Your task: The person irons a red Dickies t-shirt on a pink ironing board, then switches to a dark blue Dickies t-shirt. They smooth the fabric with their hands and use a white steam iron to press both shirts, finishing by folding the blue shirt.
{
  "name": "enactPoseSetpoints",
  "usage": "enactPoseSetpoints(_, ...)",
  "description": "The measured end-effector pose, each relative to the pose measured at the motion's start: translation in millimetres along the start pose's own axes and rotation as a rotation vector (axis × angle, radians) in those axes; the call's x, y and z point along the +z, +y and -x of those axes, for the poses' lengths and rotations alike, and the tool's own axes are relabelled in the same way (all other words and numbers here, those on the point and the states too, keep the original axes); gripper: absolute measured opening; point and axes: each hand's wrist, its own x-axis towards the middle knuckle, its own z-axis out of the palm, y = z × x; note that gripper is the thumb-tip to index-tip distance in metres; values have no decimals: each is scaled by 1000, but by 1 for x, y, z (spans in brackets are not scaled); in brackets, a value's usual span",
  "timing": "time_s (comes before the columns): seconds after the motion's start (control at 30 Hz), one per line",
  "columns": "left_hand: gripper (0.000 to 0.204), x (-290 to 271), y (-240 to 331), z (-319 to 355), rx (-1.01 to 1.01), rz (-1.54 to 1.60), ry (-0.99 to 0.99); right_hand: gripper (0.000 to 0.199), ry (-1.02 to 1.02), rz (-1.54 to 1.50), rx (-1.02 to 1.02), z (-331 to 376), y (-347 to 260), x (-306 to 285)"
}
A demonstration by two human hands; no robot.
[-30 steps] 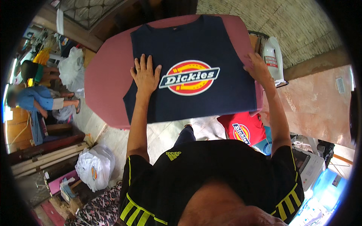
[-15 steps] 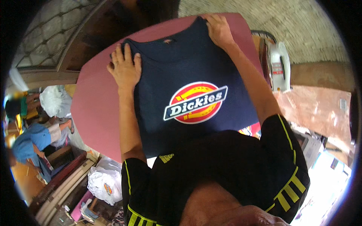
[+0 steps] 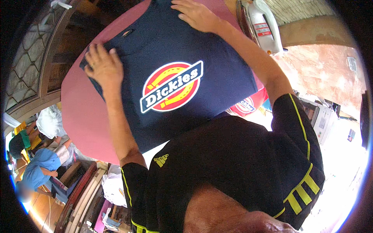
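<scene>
Left: left hand [image 3: 101, 66] flat, fingers spread, pressing the shirt's left shoulder | Centre: navy T-shirt [image 3: 217, 81] (round red-and-yellow emblem) spread on pink ironing board [image 3: 79, 112] | Right: right hand [image 3: 196, 15] open, palm down on far edge, hands well apart | Far right: white iron [image 3: 262, 23].

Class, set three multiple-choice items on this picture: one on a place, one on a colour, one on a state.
1. Where does the iron stand?
A. right of the T-shirt
B. on the T-shirt
C. on the floor

2. What colour is the T-shirt?
A. white
B. navy blue
C. green

3. How do the left hand and right hand lie?
A. clenched in fists
B. lifted off
C. flat on the cloth

Key: A, it stands at the pink board's right edge; B, dark blue cloth; C, both palms press down.
</scene>
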Motion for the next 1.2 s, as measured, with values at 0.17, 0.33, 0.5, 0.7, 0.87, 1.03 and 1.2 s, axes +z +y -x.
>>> enactPoseSetpoints(0.17, 61, -41, 179, 25, 343, 614, -59, 43, 96, -204, 71, 21, -15, -54)
enactPoseSetpoints(0.33, 76, -44, 253, 40, 511, 427, -90, 13, 163, -124, 326, 131, -36, -110)
enactPoseSetpoints(0.5, 77, -6, 265, 42, 598, 235, -126, 13, 354, -271, 600, 273, -108, -175)
enactPoseSetpoints(0.7, 73, -24, 303, 54, 607, 105, -181, 30, -109, -192, 1655, 462, -259, -168)
enactPoseSetpoints(0.87, 67, -36, 299, 53, 622, -16, -35, 30, -510, -464, 2055, 565, -404, -113)
enactPoseSetpoints(1.03, 64, 9, 300, 43, 791, 324, 333, 26, -503, -523, 2220, 602, -492, -89)
enactPoseSetpoints(1.2, 63, 19, 284, 36, 787, 203, 266, 27, -241, -551, 2240, 591, -455, -83)
